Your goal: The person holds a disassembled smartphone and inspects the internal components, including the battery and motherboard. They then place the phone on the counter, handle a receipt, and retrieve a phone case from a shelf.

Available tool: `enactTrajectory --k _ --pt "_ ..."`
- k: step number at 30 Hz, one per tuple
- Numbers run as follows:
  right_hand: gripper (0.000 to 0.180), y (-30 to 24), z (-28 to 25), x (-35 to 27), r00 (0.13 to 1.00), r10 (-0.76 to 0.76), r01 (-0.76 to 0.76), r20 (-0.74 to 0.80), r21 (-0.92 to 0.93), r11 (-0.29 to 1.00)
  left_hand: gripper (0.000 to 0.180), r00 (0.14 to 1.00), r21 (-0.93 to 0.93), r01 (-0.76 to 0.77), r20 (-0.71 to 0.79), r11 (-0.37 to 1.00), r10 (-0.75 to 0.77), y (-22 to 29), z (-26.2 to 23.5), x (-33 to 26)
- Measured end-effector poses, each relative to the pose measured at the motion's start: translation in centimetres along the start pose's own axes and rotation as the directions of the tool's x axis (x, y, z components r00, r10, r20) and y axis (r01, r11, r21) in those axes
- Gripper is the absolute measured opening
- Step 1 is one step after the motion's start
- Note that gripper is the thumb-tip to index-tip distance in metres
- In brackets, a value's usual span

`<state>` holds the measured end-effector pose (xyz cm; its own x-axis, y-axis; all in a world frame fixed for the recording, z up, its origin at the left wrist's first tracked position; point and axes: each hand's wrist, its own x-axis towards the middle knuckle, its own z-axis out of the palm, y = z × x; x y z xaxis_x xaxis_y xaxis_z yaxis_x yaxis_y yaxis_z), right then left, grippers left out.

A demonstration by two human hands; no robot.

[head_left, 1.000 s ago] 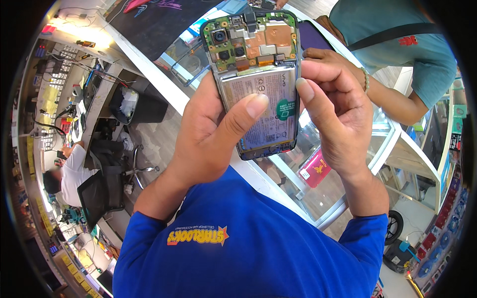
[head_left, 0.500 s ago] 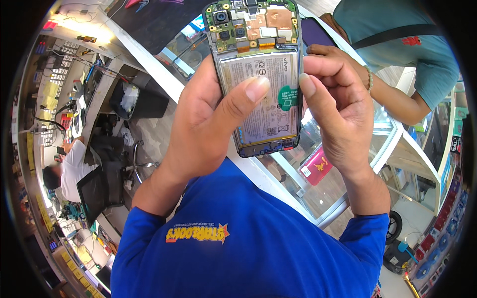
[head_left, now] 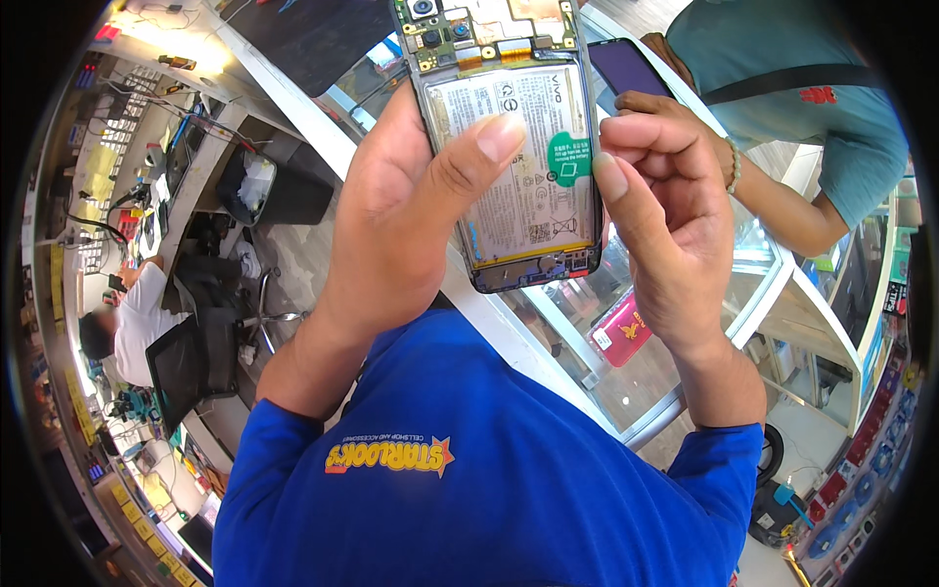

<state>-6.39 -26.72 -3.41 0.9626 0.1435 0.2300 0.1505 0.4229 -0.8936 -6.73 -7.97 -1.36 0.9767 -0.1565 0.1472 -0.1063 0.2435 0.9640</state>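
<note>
My left hand grips an opened smartphone from its left side, the thumb lying across the battery. With its back cover off, the phone shows a grey battery carrying a green sticker, and a circuit board with camera modules at the top, partly cut off by the frame. At the phone's right edge is my right hand, its fingers curled and the thumb and index tips pinched against the side of the frame.
Below the phone stands a white-framed glass display counter with a red box in it. A dark-screened phone lies near another person's hand at the right. Leftward are a black bin, an office chair and a cluttered workbench with a seated person.
The phone has shifted up slightly and more of its top leaves the frame. My left hand moved with it, while my right hand stays at its right edge.
</note>
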Motion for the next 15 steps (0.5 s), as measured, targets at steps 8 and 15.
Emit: enactTrajectory --k 8,15 --pt "0.020 0.20 -0.28 -0.20 0.999 0.007 -0.005 0.054 -0.030 1.000 0.041 0.996 -0.023 -0.050 -0.079 0.998 0.048 -0.06 -0.28 0.21" --pt "0.018 0.11 -0.55 0.15 0.995 -0.064 0.078 0.082 -0.188 0.979 0.036 0.996 -0.101 -0.063 -0.074 0.993 0.056 -0.50 -0.53 0.24"
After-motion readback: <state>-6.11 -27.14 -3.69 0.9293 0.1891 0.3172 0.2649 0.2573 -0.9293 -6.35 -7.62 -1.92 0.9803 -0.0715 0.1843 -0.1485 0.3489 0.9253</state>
